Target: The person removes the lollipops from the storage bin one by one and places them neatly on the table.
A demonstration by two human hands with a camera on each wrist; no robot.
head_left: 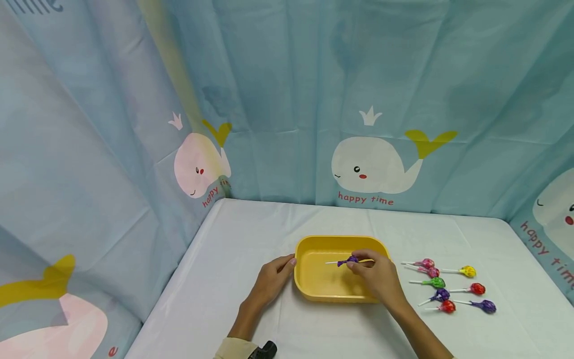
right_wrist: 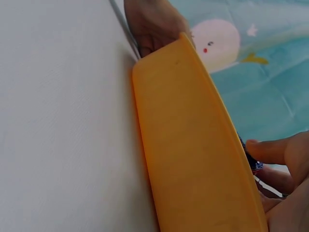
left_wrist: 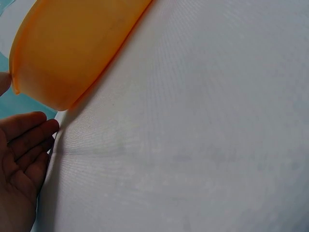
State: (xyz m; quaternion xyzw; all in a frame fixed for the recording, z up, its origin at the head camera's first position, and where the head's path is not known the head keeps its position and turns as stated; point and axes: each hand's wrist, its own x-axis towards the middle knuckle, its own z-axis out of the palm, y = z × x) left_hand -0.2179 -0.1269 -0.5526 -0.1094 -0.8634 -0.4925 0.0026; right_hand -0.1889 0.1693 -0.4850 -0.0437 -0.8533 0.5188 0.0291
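Observation:
A purple-wrapped lollipop [head_left: 348,261] is pinched between the thumb and fingers of my right hand [head_left: 378,274], over the yellow tray [head_left: 314,294]. Its white stick points left. In the right wrist view the tray wall [right_wrist: 188,140] hides most of that lollipop. My left hand [head_left: 270,280] is at the tray's left end, its thumb against the rim. The left wrist view shows the other fingers [left_wrist: 34,130] lightly bent, just apart from the tray's outer wall. The tray's visible floor holds nothing else.
Right of the tray several wrapped lollipops lie on the white tablecloth [head_left: 215,259]: pink [head_left: 427,263], yellow [head_left: 468,271], green [head_left: 437,282], red [head_left: 477,288] and purple [head_left: 487,306] among them. A whale-print curtain [head_left: 287,99] stands behind and beside the table.

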